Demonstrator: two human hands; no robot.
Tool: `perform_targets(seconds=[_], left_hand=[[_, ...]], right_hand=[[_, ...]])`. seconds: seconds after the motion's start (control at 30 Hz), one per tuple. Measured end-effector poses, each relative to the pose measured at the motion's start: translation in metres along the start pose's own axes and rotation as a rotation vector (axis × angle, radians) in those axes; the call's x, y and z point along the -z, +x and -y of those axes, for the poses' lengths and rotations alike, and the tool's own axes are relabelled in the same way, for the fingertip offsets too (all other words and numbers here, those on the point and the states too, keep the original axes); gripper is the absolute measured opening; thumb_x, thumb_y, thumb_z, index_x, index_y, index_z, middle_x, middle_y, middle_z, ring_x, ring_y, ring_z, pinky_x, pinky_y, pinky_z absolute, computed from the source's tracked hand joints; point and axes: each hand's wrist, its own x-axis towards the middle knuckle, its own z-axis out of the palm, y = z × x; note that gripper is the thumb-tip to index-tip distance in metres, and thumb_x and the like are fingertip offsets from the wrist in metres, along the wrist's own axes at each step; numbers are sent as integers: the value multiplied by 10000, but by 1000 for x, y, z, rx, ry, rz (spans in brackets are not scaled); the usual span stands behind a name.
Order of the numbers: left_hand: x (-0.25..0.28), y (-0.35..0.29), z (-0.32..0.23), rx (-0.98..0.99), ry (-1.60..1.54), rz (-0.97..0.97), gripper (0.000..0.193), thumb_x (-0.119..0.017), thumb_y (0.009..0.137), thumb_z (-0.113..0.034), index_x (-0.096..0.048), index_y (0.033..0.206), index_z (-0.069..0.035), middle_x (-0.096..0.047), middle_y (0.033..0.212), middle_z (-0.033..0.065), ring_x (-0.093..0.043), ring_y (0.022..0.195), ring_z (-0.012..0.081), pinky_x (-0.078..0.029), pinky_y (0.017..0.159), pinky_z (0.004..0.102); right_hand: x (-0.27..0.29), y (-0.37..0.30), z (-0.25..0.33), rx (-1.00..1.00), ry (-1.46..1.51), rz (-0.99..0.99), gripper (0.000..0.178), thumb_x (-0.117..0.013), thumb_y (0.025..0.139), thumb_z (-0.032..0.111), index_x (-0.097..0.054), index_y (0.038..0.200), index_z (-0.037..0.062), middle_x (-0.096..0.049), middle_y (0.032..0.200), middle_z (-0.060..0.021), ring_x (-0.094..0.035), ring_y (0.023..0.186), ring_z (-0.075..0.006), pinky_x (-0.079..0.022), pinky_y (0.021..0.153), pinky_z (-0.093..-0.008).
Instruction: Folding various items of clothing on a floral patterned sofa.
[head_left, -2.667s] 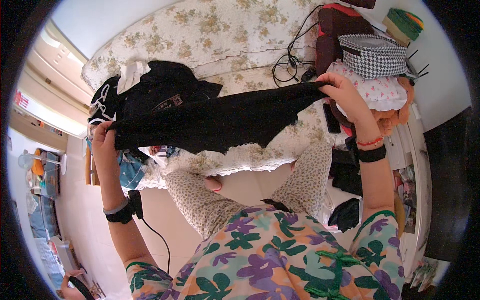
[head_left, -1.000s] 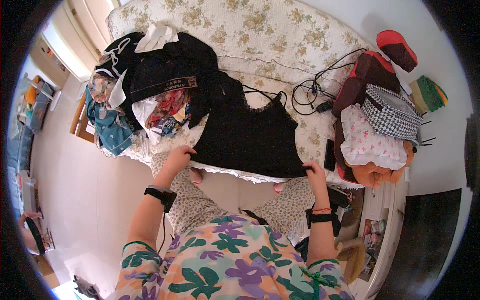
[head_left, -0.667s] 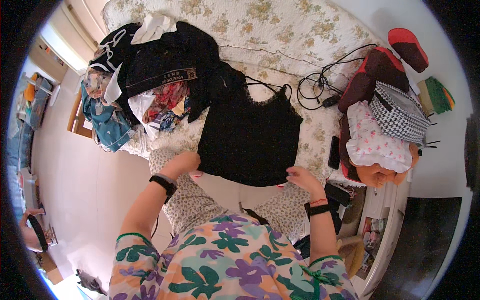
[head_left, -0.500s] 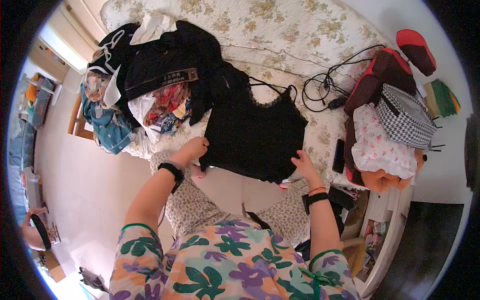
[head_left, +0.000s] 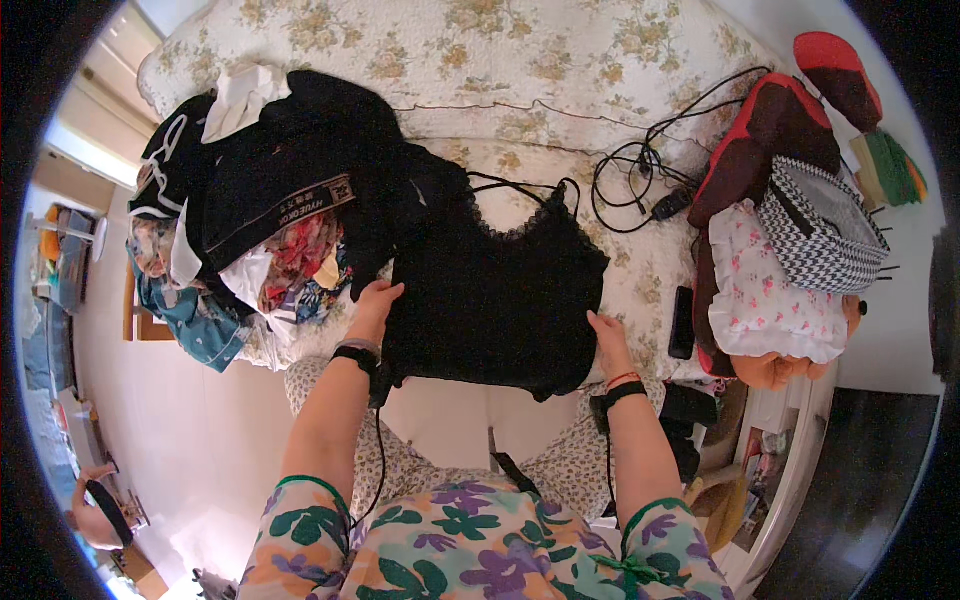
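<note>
Head view: you're leaning over the sofa [head_left: 640, 285], with the black camisole [head_left: 490, 310] lying flat on its seat, straps pointing far, hem hanging just past the near edge. Your left hand [head_left: 374, 312] is touching the camisole's left side, a bit above the hem; can't tell if the fingers are pinching cloth. Your right hand [head_left: 612, 345] is sitting at the right side, thumb and fingers close to the edge; grip unclear too.

Changed: in the earliest frame you're stretching the black piece in the air between both hands; now it's lying spread out. A second ago you're holding the hem corners; now both hands are sitting higher up the sides.

Left of the camisole, a clothes heap [head_left: 285, 195] is meeting its far left part, with a white cloth [head_left: 243, 100] lying on top. To the right, a phone [head_left: 682, 322] is lying near your right hand; farther off, a black cable [head_left: 635, 180] is coiling. At far right, a houndstooth bag [head_left: 825, 230] is resting against a ruffled pillow [head_left: 765, 290].
</note>
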Motion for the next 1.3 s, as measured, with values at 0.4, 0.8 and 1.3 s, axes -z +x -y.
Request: perform_targets(seconds=[0.4, 0.8, 1.3], left_hand=[[-9, -37, -36, 83, 49, -33, 161, -646, 837, -158, -558, 897, -37, -534, 742, 5, -511, 725, 138, -406, 663, 283], [53, -201, -131, -287, -382, 301, 117, -549, 906, -178, -570, 952, -73, -620, 958, 31, -577, 907, 154, -442, 837, 303], [39, -159, -189, -369, -777, 326, 15, -574, 882, -118, -579, 870, -111, -599, 788, 20, -592, 728, 159, -482, 604, 256]], right_hand=[[-9, -39, 30, -29, -50, -30, 286, -585, 883, 224, -573, 1051, -8, -609, 1038, -81, -555, 957, -187, -428, 828, -310], [78, -161, 82, 336, 257, 261, 284, -608, 857, 260, -604, 1032, 36, -607, 938, -3, -532, 847, -93, -394, 765, -250], [45, -155, 173, 546, 702, 184, 156, -568, 870, 205, -550, 974, 89, -561, 829, -9, -540, 687, -126, -416, 605, -234]])
